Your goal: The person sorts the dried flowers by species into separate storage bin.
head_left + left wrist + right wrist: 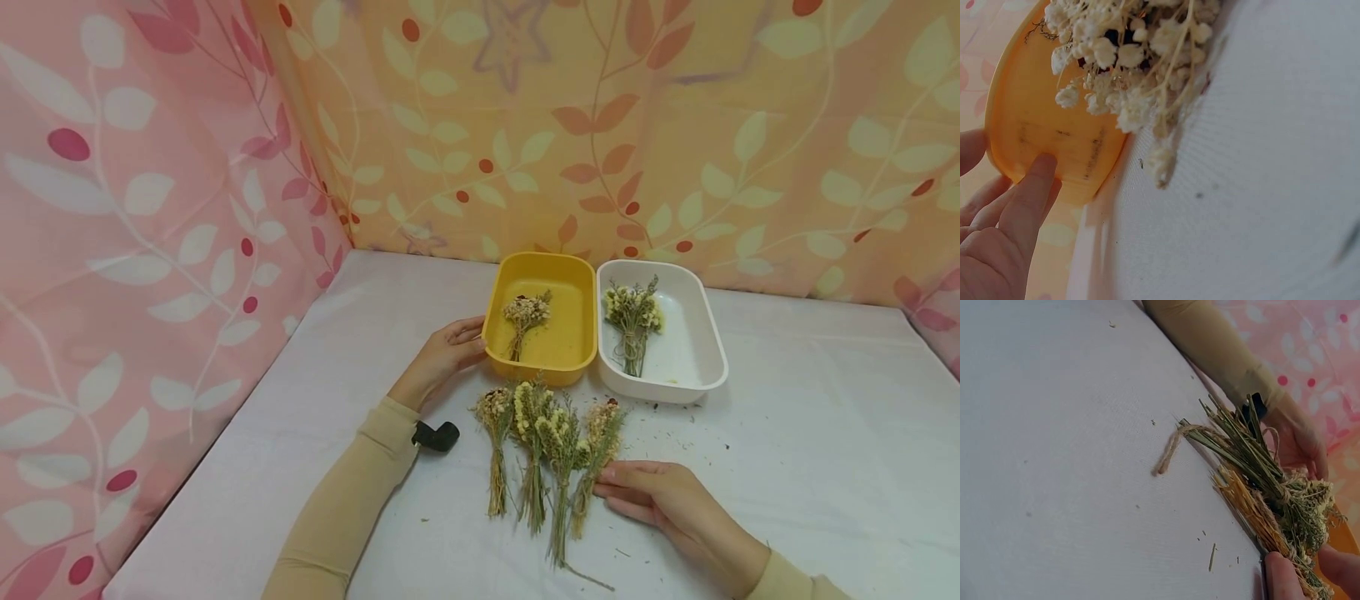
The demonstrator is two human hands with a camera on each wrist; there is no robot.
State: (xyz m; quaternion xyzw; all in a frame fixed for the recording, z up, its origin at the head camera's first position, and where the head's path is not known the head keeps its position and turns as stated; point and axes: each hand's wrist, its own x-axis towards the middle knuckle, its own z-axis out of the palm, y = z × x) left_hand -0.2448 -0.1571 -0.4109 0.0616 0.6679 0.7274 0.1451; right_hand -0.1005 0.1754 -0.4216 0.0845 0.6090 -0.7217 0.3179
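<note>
My left hand point(447, 357) reaches the yellow tray point(491, 333) from its left side. In the left wrist view its extended index finger point(1038, 178) touches the tray's outer wall. Low on the right, my right hand point(667, 500) pinches the rightmost dried flower bunch point(592, 467); in the right wrist view this bunch point(1260, 519) lies between thumb and finger. Left of it are more tied bunches, one cream point(496, 417), another yellow point(531, 425) and a third yellow one point(561, 450), stems toward me. A cream bunch point(525, 312) lies in the yellow tray.
Against the yellow tray's right side stands a white tray point(701, 333), with a yellow flower bunch point(633, 317) inside. Dried crumbs point(697, 417) litter the white tablecloth point(810, 417). Patterned cloth walls point(600, 125) rise behind and at the left. A black device point(437, 437) sits at my left wrist.
</note>
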